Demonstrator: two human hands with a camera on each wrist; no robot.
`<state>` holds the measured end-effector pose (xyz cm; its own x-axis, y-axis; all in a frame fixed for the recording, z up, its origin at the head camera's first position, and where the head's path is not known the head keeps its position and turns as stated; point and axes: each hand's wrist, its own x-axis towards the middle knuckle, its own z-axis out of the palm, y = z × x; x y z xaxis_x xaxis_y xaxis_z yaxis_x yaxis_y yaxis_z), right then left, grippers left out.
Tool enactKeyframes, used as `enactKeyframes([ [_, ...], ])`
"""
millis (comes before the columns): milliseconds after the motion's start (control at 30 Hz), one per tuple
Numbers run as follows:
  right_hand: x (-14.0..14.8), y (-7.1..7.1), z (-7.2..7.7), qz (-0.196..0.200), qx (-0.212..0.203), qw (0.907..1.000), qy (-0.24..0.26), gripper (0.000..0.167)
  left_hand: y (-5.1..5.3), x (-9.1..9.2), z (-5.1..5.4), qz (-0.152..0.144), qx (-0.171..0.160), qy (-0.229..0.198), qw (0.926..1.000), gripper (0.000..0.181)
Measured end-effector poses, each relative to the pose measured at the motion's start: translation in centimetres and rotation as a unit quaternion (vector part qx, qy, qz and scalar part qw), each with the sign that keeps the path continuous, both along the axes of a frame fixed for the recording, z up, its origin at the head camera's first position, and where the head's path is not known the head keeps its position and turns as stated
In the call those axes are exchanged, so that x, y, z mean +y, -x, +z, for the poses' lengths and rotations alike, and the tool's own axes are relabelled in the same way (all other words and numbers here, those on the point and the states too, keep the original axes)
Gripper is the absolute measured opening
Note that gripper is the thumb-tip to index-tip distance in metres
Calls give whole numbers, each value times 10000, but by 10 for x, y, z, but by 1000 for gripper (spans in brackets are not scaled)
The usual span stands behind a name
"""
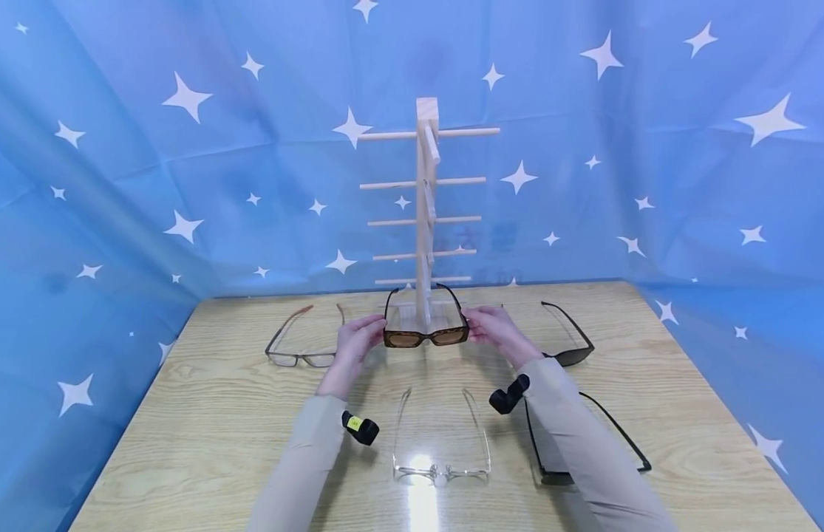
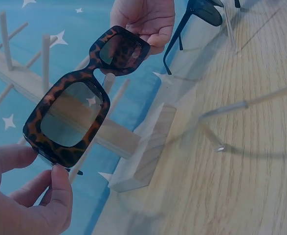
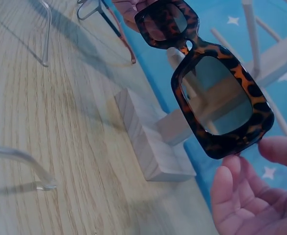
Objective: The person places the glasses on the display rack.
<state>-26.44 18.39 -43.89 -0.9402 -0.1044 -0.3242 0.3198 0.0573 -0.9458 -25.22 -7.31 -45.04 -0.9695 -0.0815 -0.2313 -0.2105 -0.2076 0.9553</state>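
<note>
Both hands hold tortoiseshell sunglasses [image 1: 425,338] in front of the lower part of a wooden rack [image 1: 426,185]. The left hand [image 1: 358,341] pinches one outer corner of the frame, and the right hand [image 1: 496,330] pinches the other. In the left wrist view the thumb and fingers of the left hand [image 2: 31,188] meet at the lower corner of the sunglasses [image 2: 72,115]. The right wrist view has the right hand [image 3: 255,188] at the near corner of the sunglasses [image 3: 221,93]. Their temples extend back on either side of the rack's post. Whether they touch a peg cannot be told.
Thin-framed glasses [image 1: 284,360] lie at the left, beside the left hand. Clear glasses [image 1: 474,473] lie at the front middle. Dark sunglasses [image 1: 574,356] and a black-framed pair [image 1: 554,478] lie at the right, partly behind the right arm. A starry blue cloth [image 1: 185,148] hangs behind the table [image 1: 205,443].
</note>
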Motion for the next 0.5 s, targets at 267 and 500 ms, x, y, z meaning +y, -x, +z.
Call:
enactKeyframes([
  [267,-1,3,-6,-49,-4,10000,-9,29,5,2,-8,118,-96,-25,9999,32],
  [500,-1,5,-10,-65,3,9999,-120,27,7,1,-10,71,-185,-31,9998,33],
])
